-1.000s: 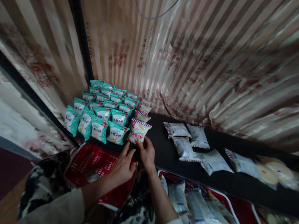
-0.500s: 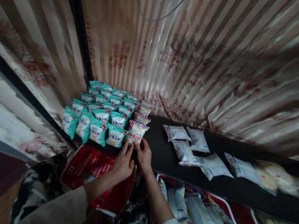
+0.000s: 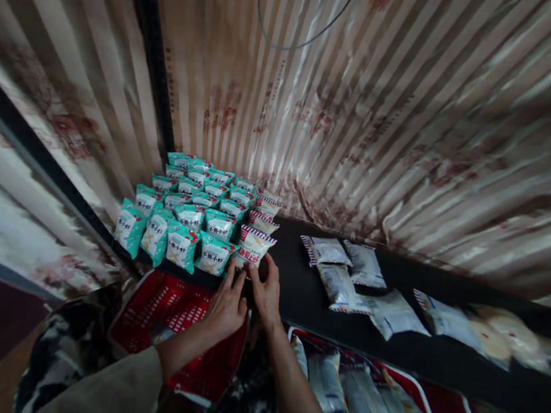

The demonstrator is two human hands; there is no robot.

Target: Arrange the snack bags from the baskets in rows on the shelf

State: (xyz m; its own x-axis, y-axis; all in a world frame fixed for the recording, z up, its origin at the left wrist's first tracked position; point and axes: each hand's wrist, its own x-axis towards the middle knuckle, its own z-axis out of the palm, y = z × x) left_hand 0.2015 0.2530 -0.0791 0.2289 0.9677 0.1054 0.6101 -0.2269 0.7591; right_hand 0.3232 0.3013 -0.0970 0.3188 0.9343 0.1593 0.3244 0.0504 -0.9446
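in the head view, the cream packet [image 3: 254, 249] stands on the black shelf [image 3: 289, 295], just ahead of both hands. the right hand [image 3: 266, 290] is at its lower right corner, thumb and fingers bent with a narrow gap; i cannot tell whether they pinch it. the left hand [image 3: 226, 308] has its fingers stretched forward, thumb apart, the tips at the packet's lower left corner, and looks to hold nothing.

the cream packet has a red-and-blue striped top edge and large red chinese characters, 上虾 among them. two like it stand behind. to its left, rows of teal packets [image 3: 182, 247] read 小鱼小虾 in dark print. to the right lie silvery packets [image 3: 339, 285], their writing too blurred to read. a red basket [image 3: 143, 304] sits below the shelf.
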